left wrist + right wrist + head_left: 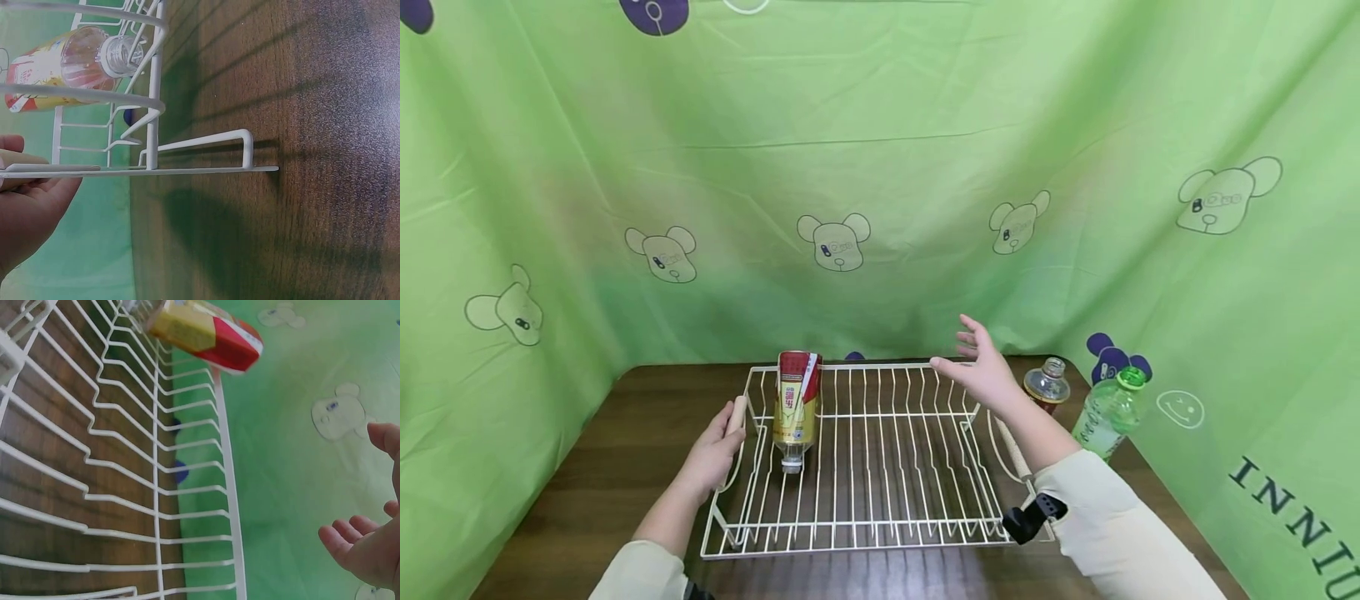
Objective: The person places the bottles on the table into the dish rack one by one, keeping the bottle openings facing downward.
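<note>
A white wire dish rack (868, 525) stands on the table. My left hand (711, 454) grips the pale wooden handle (737, 414) on its left side, thumb and fingers round it in the left wrist view. A plastic bottle with a red and yellow label (797, 396) lies in the left part of the rack, its white cap toward me. In the left wrist view, the bottle (44, 69) shows between the wires. My right hand (981, 371) is raised above the right rear of the rack, fingers spread and nothing in it. Close below the right forearm is the rack's right handle (1015, 450).
A dark-labelled bottle without a visible cap (1047, 385) and a green bottle with a green cap (1108, 417) stand right of the rack, partly behind the right arm. A green printed curtain (880, 183) hangs behind the brown wooden table (595, 483).
</note>
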`<state>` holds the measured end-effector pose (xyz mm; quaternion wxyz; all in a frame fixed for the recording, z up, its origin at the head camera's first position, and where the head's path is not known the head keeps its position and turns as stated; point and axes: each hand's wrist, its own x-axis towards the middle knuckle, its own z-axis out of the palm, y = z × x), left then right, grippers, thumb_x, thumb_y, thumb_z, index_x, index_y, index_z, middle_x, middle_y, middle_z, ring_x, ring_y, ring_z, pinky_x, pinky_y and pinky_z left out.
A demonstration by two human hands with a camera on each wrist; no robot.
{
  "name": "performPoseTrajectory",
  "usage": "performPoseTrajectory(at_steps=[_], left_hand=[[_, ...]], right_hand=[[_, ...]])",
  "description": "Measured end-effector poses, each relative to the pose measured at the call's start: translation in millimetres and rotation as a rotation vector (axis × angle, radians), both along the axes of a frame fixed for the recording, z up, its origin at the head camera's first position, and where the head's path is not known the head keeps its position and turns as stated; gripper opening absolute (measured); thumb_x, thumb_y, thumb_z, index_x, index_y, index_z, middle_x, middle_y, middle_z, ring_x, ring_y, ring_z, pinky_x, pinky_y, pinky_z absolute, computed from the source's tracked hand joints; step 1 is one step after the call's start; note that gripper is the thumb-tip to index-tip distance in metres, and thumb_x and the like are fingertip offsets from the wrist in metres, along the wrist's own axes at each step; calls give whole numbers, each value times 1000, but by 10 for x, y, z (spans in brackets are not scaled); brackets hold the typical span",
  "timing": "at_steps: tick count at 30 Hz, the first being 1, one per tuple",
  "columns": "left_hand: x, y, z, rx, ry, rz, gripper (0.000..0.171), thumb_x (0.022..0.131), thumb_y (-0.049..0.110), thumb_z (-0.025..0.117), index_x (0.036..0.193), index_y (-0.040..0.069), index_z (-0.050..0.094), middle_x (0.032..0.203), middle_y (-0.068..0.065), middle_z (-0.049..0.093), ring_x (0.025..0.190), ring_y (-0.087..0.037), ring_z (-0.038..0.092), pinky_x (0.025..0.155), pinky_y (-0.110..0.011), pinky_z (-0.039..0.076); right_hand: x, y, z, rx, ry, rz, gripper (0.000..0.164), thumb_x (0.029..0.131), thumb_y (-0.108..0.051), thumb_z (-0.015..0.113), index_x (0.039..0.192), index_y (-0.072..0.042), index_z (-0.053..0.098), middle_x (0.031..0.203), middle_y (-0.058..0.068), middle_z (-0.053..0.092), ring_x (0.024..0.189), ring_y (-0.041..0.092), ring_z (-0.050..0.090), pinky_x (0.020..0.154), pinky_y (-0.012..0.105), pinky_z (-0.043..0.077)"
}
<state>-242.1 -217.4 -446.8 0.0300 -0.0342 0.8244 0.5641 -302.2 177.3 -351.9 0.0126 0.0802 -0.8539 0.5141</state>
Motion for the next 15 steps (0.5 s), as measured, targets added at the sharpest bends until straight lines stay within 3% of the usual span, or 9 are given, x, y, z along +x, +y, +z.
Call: performPoseTrajectory(at_steps=[15], left_hand=[[45,34,59,-1,1,1,64,102,9,39,155,-4,5,161,-28,8,148,-43,10,121,-55,11]], right_hand=[[278,653,-10,-24,77,-137,99,91,-30,69,158,-13,-1,158,28,20,142,47,27,112,62,29]])
